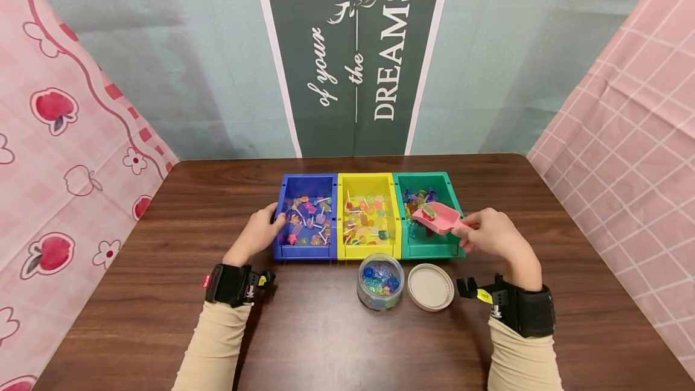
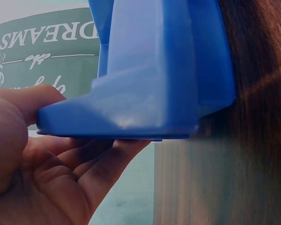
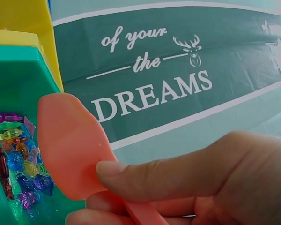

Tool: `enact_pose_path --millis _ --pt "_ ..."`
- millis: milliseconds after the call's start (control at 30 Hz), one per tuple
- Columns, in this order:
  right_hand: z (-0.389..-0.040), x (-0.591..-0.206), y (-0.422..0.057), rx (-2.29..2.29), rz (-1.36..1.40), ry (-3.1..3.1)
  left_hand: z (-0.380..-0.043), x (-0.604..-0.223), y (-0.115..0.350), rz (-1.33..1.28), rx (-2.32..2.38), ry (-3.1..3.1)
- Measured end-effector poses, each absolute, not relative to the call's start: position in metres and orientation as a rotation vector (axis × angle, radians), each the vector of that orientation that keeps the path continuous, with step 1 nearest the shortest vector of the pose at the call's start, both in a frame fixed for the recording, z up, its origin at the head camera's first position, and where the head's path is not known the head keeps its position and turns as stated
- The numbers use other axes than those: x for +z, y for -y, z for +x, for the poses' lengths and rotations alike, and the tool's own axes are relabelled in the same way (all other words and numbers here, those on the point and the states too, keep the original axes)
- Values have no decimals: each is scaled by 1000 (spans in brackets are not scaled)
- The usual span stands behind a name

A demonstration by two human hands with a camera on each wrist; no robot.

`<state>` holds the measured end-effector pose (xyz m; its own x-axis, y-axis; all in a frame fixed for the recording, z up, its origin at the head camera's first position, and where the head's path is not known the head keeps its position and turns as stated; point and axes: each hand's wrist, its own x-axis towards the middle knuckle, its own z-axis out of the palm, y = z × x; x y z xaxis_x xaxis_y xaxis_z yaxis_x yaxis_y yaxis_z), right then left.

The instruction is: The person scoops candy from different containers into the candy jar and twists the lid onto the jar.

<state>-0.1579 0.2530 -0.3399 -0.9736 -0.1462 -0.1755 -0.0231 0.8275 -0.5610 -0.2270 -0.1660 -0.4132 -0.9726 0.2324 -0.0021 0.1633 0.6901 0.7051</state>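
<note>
My right hand (image 1: 491, 231) pinches the handle of a pink scoop (image 1: 445, 217) over the green bin (image 1: 431, 251). Small green and red pieces sit near the scoop's front edge in the head view. Translucent colourful trinkets (image 3: 21, 159) lie inside the green bin. At the other end, my left hand (image 1: 255, 234) grips the side wall of the blue bin (image 1: 305, 252). The left wrist view shows the thumb over the rim of the blue bin (image 2: 140, 101) and the other fingers against the opposite face. Lollipop-like charms (image 1: 312, 216) lie in the blue bin.
Between the two held bins stands a yellow bin (image 1: 369, 252) with more small charms. A clear round jar (image 1: 380, 303) of bluish trinkets stands uncovered in front, beside a white lid (image 1: 431, 287). Everything rests on a dark wooden table (image 1: 326, 343) before a hanging cloth (image 1: 217, 77).
</note>
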Motion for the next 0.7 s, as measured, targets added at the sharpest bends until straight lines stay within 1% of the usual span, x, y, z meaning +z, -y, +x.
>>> enact_pose_path --millis 433,700 --pt "-150 -333 -257 -883 -344 -2813 -226 -414 167 334 1167 -2798" --pt "-144 -328 -259 -958 -456 -2717 -227 -413 166 335 1159 -2801"
